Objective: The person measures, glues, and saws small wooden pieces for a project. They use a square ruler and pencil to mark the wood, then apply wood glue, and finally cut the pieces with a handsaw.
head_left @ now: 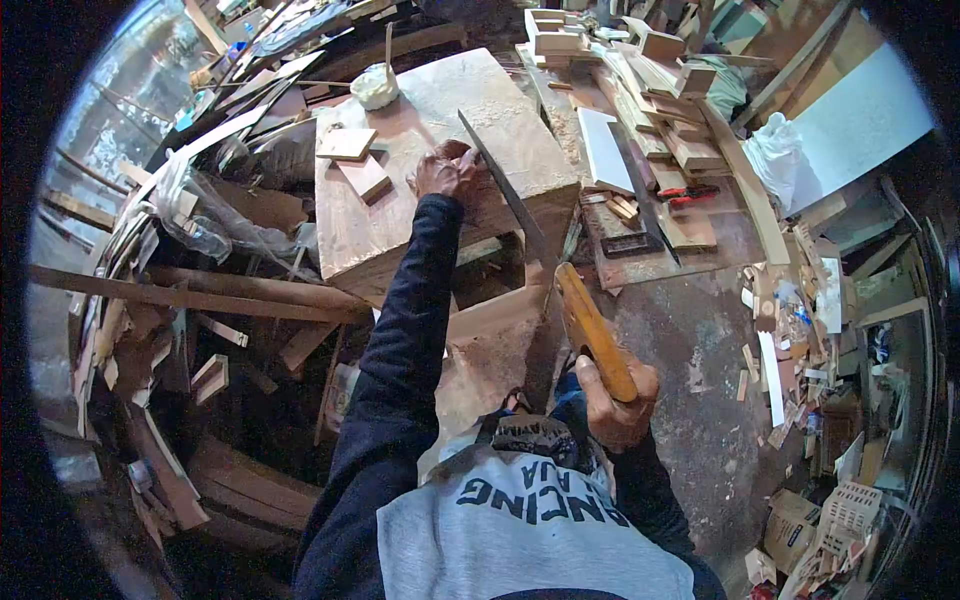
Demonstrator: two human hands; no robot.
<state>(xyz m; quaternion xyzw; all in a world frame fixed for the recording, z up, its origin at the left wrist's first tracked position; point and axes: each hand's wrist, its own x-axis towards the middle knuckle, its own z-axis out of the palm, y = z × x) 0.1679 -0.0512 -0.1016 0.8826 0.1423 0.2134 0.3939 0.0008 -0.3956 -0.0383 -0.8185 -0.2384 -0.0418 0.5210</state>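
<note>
My right hand [618, 405] is wrapped round the yellow wooden handle of a hand saw [595, 335]. The saw's long dark blade [505, 188] slants up and to the left across the top of a wooden box-like bench [510, 125]. Close to the blade's left side, my left hand [448, 172] rests on the bench top with its fingers curled. Whatever those fingers grip is hidden. Two small wooden blocks [347, 144] lie left of that hand, one partly over the other. Behind them stands a round pale container [374, 88] with a stick in it.
On the right, a low worktable [735, 225] carries wood strips, a white board [605, 150], red-handled pliers [688, 194] and another long dark blade [655, 215]. Offcuts [775, 360] litter the floor at right. A wooden beam [190, 300] and scrap wood fill the left side.
</note>
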